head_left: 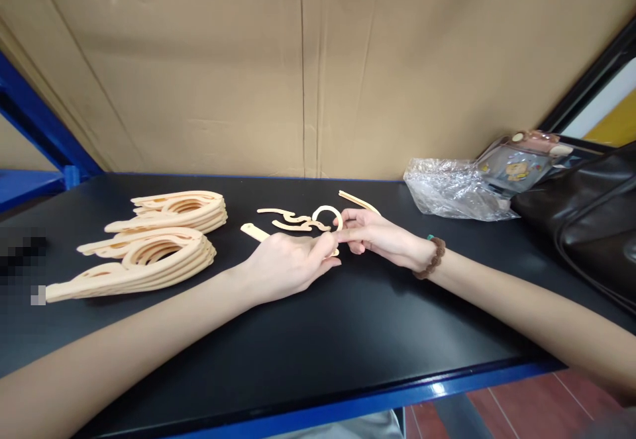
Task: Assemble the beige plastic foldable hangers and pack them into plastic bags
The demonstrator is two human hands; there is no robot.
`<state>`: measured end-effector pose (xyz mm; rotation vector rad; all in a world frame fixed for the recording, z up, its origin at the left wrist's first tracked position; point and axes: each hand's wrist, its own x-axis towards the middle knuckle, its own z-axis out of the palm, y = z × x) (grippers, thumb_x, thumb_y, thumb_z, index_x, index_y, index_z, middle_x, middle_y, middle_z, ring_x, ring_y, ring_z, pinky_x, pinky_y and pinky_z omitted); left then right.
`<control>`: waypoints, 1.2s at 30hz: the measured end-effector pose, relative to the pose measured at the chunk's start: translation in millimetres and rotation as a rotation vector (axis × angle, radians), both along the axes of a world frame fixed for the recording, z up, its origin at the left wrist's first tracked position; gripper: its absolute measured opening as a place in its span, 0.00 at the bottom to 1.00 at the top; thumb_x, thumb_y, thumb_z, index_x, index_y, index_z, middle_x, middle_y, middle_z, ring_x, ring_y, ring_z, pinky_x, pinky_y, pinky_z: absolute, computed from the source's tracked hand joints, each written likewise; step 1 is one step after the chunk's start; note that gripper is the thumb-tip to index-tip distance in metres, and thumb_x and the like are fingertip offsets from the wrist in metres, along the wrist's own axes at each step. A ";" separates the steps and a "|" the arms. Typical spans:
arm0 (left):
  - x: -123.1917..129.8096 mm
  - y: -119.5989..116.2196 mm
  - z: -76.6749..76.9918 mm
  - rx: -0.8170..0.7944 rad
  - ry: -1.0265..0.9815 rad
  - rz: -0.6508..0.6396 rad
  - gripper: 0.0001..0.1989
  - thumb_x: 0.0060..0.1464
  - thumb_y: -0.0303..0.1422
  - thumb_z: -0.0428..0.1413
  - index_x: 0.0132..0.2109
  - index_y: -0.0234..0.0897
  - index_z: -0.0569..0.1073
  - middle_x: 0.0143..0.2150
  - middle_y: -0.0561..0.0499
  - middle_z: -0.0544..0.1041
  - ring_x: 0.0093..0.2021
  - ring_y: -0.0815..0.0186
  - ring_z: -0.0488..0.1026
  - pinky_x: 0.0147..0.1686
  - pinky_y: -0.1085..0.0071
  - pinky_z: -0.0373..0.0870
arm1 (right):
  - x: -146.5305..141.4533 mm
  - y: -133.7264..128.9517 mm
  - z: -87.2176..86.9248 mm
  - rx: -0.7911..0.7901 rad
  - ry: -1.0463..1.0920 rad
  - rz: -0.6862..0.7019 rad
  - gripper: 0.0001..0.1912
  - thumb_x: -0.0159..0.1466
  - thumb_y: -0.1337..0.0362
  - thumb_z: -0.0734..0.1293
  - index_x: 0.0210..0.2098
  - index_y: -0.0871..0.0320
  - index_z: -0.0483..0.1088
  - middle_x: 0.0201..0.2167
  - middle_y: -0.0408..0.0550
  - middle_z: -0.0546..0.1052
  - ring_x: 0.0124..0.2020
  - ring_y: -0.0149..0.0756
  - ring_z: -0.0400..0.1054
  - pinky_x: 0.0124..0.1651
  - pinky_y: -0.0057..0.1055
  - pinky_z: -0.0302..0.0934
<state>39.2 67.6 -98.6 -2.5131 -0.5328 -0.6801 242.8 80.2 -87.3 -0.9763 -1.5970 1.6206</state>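
My left hand point(293, 260) is closed around a beige plastic folding-hanger piece. One flat arm with a hole, the hanger arm point(254, 232), sticks out behind its knuckles. My right hand point(372, 235) meets the left fingertips and pinches the lower right of a curved hanger hook point(328, 210). The joint between the two parts is hidden by my fingers. Just beyond, two loose curved hanger parts point(283, 214) lie on the black tabletop point(318, 313). Another slim beige strip point(358, 199) lies behind my right hand, partly covered by it.
On the left are two stacks of beige hangers, the nearer stack point(163, 277) and the farther stack point(199, 208). Crumpled clear plastic point(452, 191), a printed pouch point(521, 161) and a dark leather bag point(586, 214) occupy the right. A cardboard wall point(248, 81) stands behind.
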 end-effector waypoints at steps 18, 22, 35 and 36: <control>-1.7 4.3 11.8 -0.630 -0.110 0.279 0.01 0.56 0.29 0.52 0.37 0.38 0.68 0.33 0.52 0.73 0.36 0.61 0.70 0.32 0.68 0.65 | -7.6 -0.7 -11.4 0.197 -0.009 -0.203 0.13 0.56 0.60 0.71 0.33 0.57 0.63 0.20 0.36 0.68 0.22 0.27 0.62 0.27 0.27 0.58; -5.0 7.9 7.0 -0.681 -0.165 0.215 0.09 0.60 0.29 0.48 0.47 0.39 0.69 0.40 0.50 0.74 0.39 0.61 0.71 0.36 0.66 0.67 | -5.6 1.0 -11.4 0.196 0.003 -0.214 0.12 0.57 0.59 0.69 0.33 0.57 0.64 0.25 0.40 0.71 0.27 0.29 0.67 0.31 0.28 0.60; -1.7 7.7 0.9 -0.585 -0.129 0.127 0.12 0.65 0.29 0.39 0.48 0.36 0.66 0.44 0.46 0.73 0.42 0.61 0.72 0.39 0.66 0.68 | -4.3 2.0 -6.8 0.146 -0.029 -0.236 0.11 0.56 0.63 0.69 0.35 0.58 0.64 0.21 0.40 0.72 0.26 0.30 0.68 0.30 0.27 0.58; -1.7 7.7 0.6 -0.604 -0.148 0.116 0.12 0.65 0.29 0.40 0.49 0.36 0.65 0.45 0.46 0.73 0.43 0.61 0.72 0.39 0.66 0.68 | -4.3 1.9 -6.2 0.134 -0.031 -0.234 0.11 0.56 0.63 0.69 0.35 0.58 0.64 0.21 0.40 0.72 0.25 0.29 0.67 0.29 0.26 0.57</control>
